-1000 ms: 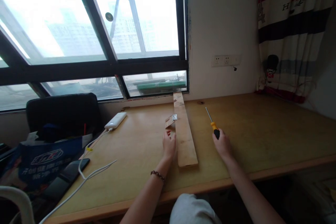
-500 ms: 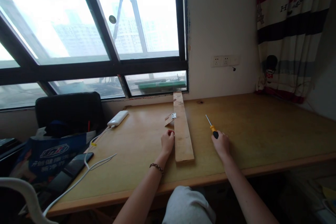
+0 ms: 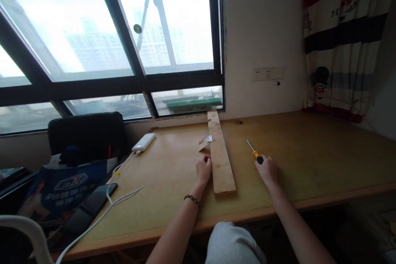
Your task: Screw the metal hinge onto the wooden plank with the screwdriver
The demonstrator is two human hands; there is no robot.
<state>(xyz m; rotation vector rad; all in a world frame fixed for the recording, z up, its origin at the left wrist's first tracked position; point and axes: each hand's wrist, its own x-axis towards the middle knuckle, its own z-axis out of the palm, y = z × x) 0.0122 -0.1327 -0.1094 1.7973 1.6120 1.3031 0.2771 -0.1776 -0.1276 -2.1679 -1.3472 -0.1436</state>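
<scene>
A long wooden board (image 3: 222, 159) lies on the table, its far end near the window. At its left edge a metal hinge (image 3: 209, 138) joins it to a small tilted wood piece (image 3: 203, 144). My left hand (image 3: 204, 169) is closed beside the board's left edge, just nearer than the hinge. A bit of red shows at its fingertips, too small to make out. In my right hand (image 3: 267, 169), right of the board, is a screwdriver (image 3: 256, 156) with a yellow and black handle. Its shaft points away and to the left, apart from the board.
A white power bank (image 3: 144, 143) with a white cable (image 3: 122, 196) lies on the left of the table (image 3: 324, 152). A dark tablet-like slab (image 3: 93, 210), a blue bag (image 3: 68, 185) and a black chair (image 3: 88, 132) are farther left. Wall sockets (image 3: 262, 74) sit behind the table.
The whole view has shifted slightly, so everything appears a little farther right and lower. Both hands keep their places beside the board, and the screwdriver stays in my right hand.
</scene>
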